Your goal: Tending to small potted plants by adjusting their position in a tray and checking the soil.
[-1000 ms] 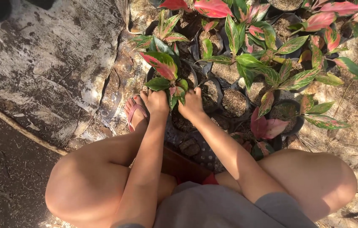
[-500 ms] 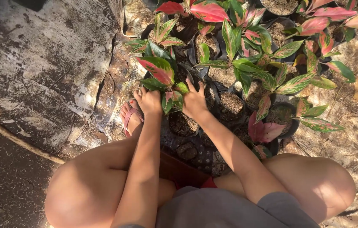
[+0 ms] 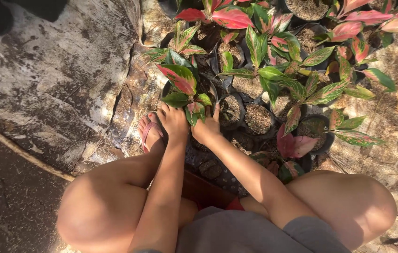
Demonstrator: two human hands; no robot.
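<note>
Potted plant point(image 3: 187, 93) between both hands

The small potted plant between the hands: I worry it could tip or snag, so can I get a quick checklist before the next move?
1. Left hand on the small potted plant: ok.
2. Right hand on its other side: ok.
3. Grip on the pot itself: cannot tell, leaves hide it.
4. Room from the neighbouring pot: not ok, crowded.
5. Sandalled foot out of the way: not ok, beside the left hand.
</note>
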